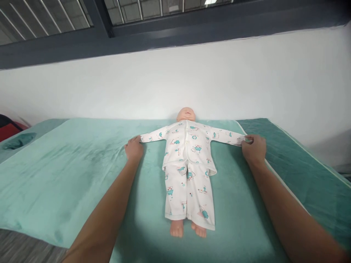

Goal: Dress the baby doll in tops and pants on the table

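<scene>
A baby doll (186, 114) lies on its back on a light teal blanket (82, 171), head toward the wall, arms spread sideways. It wears white printed pajamas (189, 160), and its bare feet (188, 229) stick out at the near end. My left hand (134, 148) is closed on the cuff of the sleeve at the left. My right hand (254, 147) pinches the cuff of the sleeve at the right. Both sleeves are stretched out straight.
The blanket covers a darker green mattress (301, 164) that stands against a white wall (175, 80). A dark window frame (175, 29) runs above. A red and black object (8, 129) sits at the far left. The bed's front edge is near me.
</scene>
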`<move>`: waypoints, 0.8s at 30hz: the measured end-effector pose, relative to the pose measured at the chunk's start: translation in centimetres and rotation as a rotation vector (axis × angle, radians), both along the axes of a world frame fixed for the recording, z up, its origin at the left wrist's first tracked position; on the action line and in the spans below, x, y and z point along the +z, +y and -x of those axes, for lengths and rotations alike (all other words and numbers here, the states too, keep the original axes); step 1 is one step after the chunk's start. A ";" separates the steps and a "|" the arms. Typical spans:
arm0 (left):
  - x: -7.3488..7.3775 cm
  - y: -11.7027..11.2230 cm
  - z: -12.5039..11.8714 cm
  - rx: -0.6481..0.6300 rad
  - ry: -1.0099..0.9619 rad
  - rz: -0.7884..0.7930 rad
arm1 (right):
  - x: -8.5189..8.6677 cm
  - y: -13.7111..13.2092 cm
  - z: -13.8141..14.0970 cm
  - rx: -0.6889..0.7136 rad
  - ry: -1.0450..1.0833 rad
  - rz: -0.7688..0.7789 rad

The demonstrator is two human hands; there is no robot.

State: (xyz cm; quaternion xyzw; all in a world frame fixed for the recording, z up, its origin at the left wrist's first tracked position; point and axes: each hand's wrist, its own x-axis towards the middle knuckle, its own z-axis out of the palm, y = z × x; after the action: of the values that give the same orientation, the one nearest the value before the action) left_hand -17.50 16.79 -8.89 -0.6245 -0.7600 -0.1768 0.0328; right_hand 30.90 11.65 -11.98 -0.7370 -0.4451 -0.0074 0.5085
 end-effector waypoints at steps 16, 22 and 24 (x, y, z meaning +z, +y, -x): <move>-0.3 -1.0 -0.4 0.025 -0.058 -0.061 | 4.2 -4.0 12.2 0.785 -0.039 -0.090; -0.4 -0.7 -0.2 0.060 -0.078 -0.089 | 5.7 -2.2 13.2 0.752 0.066 0.011; -0.5 -0.7 -0.1 0.070 -0.077 -0.098 | 6.9 -0.7 14.5 0.754 0.047 0.041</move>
State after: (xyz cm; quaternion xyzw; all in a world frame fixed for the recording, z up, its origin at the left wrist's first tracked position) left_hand -17.41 16.09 -9.35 -0.5881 -0.7724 -0.2365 0.0404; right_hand 16.42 10.96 -5.07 -0.5313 -0.6737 0.2061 0.4705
